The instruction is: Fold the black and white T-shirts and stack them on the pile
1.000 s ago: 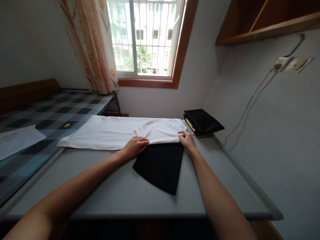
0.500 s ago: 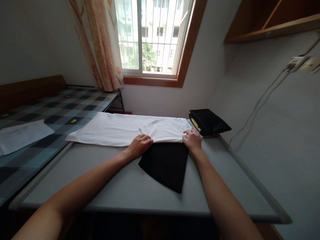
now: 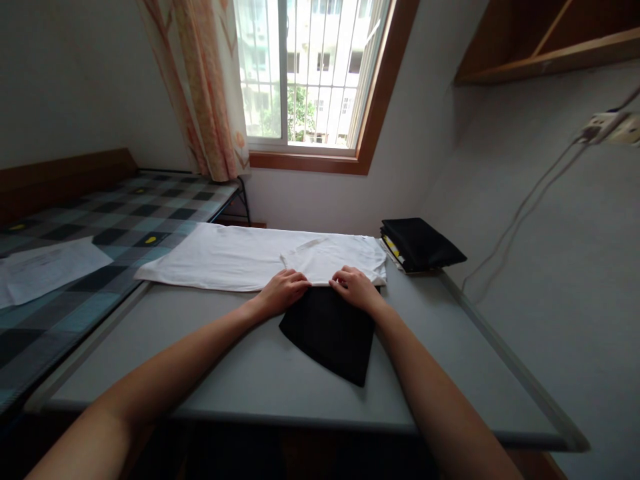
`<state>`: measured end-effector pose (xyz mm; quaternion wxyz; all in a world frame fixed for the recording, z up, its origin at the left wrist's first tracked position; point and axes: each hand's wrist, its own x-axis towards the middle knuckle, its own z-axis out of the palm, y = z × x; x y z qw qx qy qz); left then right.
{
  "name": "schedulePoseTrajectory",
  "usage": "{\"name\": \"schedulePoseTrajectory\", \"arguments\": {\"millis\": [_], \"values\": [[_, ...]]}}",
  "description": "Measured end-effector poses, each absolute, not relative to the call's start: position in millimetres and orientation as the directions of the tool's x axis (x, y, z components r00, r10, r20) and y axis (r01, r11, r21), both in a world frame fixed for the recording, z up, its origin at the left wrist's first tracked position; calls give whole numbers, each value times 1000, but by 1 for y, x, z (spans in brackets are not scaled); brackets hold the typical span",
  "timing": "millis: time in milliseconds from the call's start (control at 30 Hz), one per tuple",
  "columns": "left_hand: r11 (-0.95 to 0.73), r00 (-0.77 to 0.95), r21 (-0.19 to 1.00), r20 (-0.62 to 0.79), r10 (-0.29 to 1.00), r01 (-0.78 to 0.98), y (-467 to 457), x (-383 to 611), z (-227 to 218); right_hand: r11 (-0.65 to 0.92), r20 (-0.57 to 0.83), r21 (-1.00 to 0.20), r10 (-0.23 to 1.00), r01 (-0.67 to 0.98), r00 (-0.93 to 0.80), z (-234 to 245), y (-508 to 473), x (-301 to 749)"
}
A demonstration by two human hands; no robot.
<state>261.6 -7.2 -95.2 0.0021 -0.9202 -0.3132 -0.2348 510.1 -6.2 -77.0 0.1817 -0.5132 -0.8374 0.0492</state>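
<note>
A white shirt (image 3: 235,257) lies folded into a long strip across the grey table (image 3: 235,373). From its near edge a flared black piece, which looks like its sleeve (image 3: 330,333), spreads flat towards me. My left hand (image 3: 285,291) is at that near edge, left of the sleeve's top, its fingers closed on the cloth. To its right, my right hand (image 3: 356,288) reaches over the sleeve, with curled fingers closed at the same edge. The fingertips of both hands are partly hidden.
A black folder-like bag (image 3: 423,243) with papers showing at its side stands at the table's back right. On the left is a bed with a checked sheet (image 3: 120,213) and a paper (image 3: 55,267) on it. A power cable (image 3: 515,207) hangs along the right wall.
My right hand has moved left along the shirt's near edge, from the sleeve's right corner towards my left hand. My left hand and the shirt stay nearly as they were.
</note>
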Motion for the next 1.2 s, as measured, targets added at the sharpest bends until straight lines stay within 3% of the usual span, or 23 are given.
{"name": "schedulePoseTrajectory", "arguments": {"millis": [233,367,533,667,833,1033,1200], "values": [[-775,659,135,451,603,617,-8,262,-97,191,174,-254,973,948,-149,-76,8,553],[-751,626,149,461,629,644,-8,261,-98,127,153,-220,984,967,-94,-77,10,564],[-685,588,213,377,716,697,-9,247,-88,231,160,-268,968,935,-193,-78,9,571],[-719,654,212,307,692,662,-11,220,-81,306,171,-288,949,907,-266,-78,7,567],[-745,673,219,325,665,630,-13,162,-79,454,241,-265,885,851,-398,-77,3,553],[-681,650,31,271,710,732,-11,88,-79,554,295,-259,826,792,-481,-83,2,543],[-525,550,-165,237,801,835,-17,75,-78,470,357,-141,845,871,-398,-96,4,534]]}}
